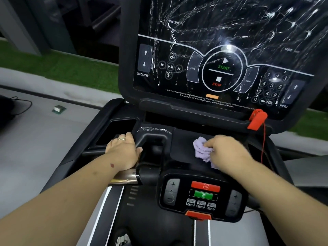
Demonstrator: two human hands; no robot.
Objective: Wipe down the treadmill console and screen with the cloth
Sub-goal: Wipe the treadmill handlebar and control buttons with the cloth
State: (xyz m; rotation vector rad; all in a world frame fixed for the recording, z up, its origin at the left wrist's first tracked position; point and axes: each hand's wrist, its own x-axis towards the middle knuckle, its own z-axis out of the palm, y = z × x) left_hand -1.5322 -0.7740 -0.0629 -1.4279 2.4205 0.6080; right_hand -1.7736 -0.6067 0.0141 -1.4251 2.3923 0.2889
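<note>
Right hand [225,150] fingers bunch the crumpled lilac cloth [202,150] on the black treadmill console [182,148].
Cloth's length runs near-to-far; left hand [124,150] lies flat, fingers together.

Cloth [202,150] under right hand [224,150], on console [184,144] shelf. Left hand [124,150] well left of it, beside cup recess. Screen [221,50] behind both hands. Button panel [202,196] before right hand. Safety clip [257,118] behind right hand.

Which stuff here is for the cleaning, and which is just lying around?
For the job: purple cloth, gripped by the right hand; streaky screen; console tray.

Just there: red safety clip, small box on the floor, black cable.
</note>
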